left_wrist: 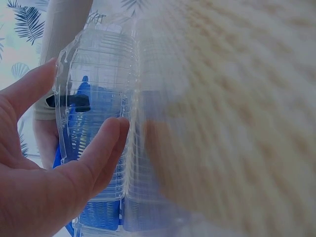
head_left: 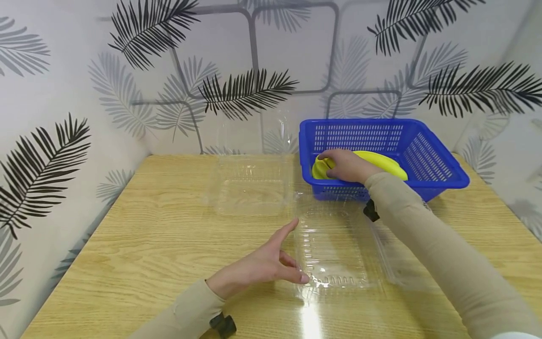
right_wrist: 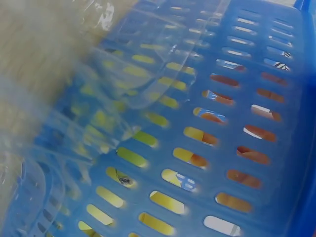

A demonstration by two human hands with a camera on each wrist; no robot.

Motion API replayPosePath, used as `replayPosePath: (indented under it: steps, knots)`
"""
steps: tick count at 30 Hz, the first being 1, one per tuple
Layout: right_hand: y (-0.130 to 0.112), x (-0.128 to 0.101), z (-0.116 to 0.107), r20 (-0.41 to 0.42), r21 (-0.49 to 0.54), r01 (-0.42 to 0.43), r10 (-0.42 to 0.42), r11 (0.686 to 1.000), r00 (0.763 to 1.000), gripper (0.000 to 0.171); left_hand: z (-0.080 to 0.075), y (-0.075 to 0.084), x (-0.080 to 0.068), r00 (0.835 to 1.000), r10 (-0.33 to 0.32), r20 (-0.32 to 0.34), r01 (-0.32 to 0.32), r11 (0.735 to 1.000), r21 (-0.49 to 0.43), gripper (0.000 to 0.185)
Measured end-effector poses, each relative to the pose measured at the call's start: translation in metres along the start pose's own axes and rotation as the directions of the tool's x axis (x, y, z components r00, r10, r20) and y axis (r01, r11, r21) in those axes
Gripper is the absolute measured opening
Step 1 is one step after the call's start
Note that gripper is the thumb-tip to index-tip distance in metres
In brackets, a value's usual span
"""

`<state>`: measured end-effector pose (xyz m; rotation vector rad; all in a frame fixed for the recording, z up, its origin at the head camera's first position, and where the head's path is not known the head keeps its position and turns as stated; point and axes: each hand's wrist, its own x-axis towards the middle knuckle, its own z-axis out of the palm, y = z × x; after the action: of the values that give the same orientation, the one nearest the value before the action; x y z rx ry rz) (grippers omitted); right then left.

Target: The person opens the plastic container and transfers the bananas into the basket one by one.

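My right hand point(head_left: 349, 165) reaches into the blue basket point(head_left: 440, 184), its fingers curled around a yellow-green fruit point(head_left: 319, 170) at the left end. Beside it in the basket lies a long, smooth yellow fruit like a banana point(head_left: 383, 162), partly covered by the hand. The right wrist view shows only basket slots with yellow behind them; the fingers' grip is hidden there. My left hand point(head_left: 271, 261) is spread at the left side of a clear plastic container point(head_left: 334, 245), thumb and forefinger extended along its edge. The left wrist view shows its fingers point(left_wrist: 101, 148) against the clear wall.
A second clear plastic container point(head_left: 253, 188) with its lid raised stands at the back, left of the basket. The wooden table point(head_left: 161, 235) runs back to a leaf-patterned wall covering point(head_left: 262, 56). My right forearm passes over the front container's right side.
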<state>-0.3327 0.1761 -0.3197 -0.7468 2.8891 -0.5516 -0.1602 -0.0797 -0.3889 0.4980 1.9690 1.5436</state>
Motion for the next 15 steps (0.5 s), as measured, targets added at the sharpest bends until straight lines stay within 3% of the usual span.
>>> replayPosePath:
  steps: [7,15]
  knots:
    - [0.000,-0.007,-0.003,-0.026,0.004,-0.010,0.010,1.000,1.000,0.046,0.000,0.001,-0.001,1.000,-0.005,0.001,0.005,1.000,0.004,0.112]
    - [-0.023,-0.039,-0.009,-0.102,0.019,0.041,-0.039,0.999,0.994,0.047,0.000,0.003,-0.004,0.999,0.037,-0.015,-0.036,0.999,0.041,0.110]
